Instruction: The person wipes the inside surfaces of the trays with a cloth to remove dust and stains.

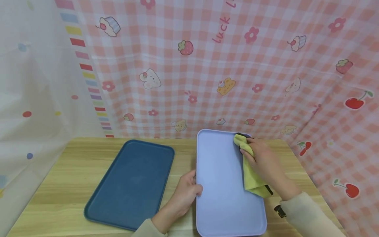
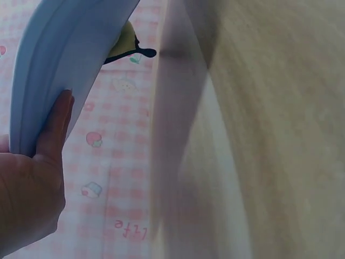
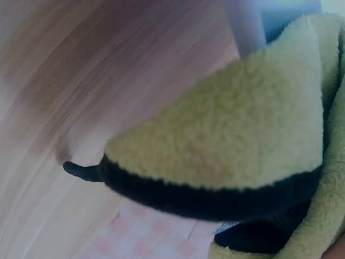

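Note:
A light purple tray (image 1: pixel 220 184) is held up off the wooden table, as the left wrist view shows. My left hand (image 1: pixel 185 192) grips its left edge, thumb over the rim and fingers underneath; the same tray (image 2: pixel 70 59) and hand (image 2: pixel 32 183) appear in the left wrist view. At the tray's upper right corner my right hand (image 1: pixel 263 161) holds a yellow cloth (image 1: pixel 253 177) with dark edging against the rim. The cloth (image 3: pixel 232 124) fills much of the right wrist view, its lower part draping over the tray's right side.
A dark blue tray (image 1: pixel 133 184) lies flat on the wooden table (image 1: pixel 68 171), left of my left hand. Behind the table hangs a pink checked curtain (image 1: pixel 165 65), which continues along the right side. A pale dotted sheet (image 1: pixel 38 82) hangs at the left.

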`<state>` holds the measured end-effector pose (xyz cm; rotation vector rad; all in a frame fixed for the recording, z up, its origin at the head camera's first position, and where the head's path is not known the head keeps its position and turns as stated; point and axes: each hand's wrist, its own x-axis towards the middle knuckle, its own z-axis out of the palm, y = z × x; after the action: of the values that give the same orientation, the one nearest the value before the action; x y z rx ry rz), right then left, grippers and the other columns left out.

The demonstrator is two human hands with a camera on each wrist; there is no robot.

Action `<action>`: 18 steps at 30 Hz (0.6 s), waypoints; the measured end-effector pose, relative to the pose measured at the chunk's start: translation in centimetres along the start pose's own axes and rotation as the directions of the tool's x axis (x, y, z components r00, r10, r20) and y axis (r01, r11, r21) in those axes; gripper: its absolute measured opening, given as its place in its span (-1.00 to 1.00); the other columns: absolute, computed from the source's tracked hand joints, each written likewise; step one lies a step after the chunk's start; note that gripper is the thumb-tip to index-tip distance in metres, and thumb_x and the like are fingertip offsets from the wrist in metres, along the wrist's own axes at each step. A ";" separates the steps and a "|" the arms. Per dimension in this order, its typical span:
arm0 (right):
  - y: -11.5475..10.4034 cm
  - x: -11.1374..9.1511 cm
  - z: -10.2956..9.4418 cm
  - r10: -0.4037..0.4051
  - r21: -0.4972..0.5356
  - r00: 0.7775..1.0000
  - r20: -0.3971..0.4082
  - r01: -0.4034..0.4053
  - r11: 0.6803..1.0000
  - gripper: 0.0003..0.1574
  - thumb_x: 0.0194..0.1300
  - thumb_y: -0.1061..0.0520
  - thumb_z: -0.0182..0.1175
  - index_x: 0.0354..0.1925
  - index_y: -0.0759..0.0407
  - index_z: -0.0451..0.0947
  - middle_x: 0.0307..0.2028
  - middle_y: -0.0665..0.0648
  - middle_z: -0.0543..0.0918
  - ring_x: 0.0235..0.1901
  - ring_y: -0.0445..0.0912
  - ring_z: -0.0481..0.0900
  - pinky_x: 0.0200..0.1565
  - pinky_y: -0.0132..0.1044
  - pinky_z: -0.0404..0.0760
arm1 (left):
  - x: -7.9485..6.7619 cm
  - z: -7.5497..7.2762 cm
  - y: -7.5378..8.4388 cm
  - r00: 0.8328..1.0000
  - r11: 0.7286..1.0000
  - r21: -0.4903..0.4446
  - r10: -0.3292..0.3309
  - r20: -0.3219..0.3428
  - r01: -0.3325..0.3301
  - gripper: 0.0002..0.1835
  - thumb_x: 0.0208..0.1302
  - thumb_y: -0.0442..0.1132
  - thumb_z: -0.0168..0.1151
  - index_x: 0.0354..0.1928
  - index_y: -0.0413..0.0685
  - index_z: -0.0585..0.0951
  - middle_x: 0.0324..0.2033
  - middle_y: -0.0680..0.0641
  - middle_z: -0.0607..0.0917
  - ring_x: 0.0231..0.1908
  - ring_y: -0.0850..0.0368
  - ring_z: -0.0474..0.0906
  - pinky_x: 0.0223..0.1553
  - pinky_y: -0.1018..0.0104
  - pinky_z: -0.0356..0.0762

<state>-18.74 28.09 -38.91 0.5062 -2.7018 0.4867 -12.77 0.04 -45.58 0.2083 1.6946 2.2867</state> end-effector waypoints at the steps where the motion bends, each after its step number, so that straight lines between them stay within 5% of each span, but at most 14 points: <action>1: -0.2 0.0 0.1 -0.001 -0.004 1.000 0.005 0.001 1.000 -0.65 0.52 0.09 0.23 -0.01 0.40 0.63 0.27 0.48 0.55 0.28 0.39 0.47 0.24 0.31 0.45 | 0.0 0.0 0.0 1.000 1.000 -0.002 0.004 0.003 -0.004 -0.09 -0.24 -0.63 -0.05 0.40 -0.51 0.36 0.04 -0.31 0.73 0.00 0.00 0.67 -0.07 0.31 0.62; 18: -1.1 1.2 0.9 -0.111 -0.052 0.985 -0.132 0.105 0.993 -0.72 0.42 0.22 0.31 -0.05 0.45 0.59 0.20 0.48 0.59 0.15 0.36 0.58 0.07 0.27 0.58 | -0.1 -0.3 -0.5 0.993 0.997 -0.056 0.065 0.096 -0.059 -0.12 -0.22 -0.66 -0.11 0.38 -0.49 0.38 0.04 -0.35 0.72 0.00 0.01 0.67 -0.02 0.29 0.63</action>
<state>-19.56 26.42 -38.92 0.5823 -2.5351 0.4148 -12.71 -0.17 -46.15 0.3604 1.5984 2.3221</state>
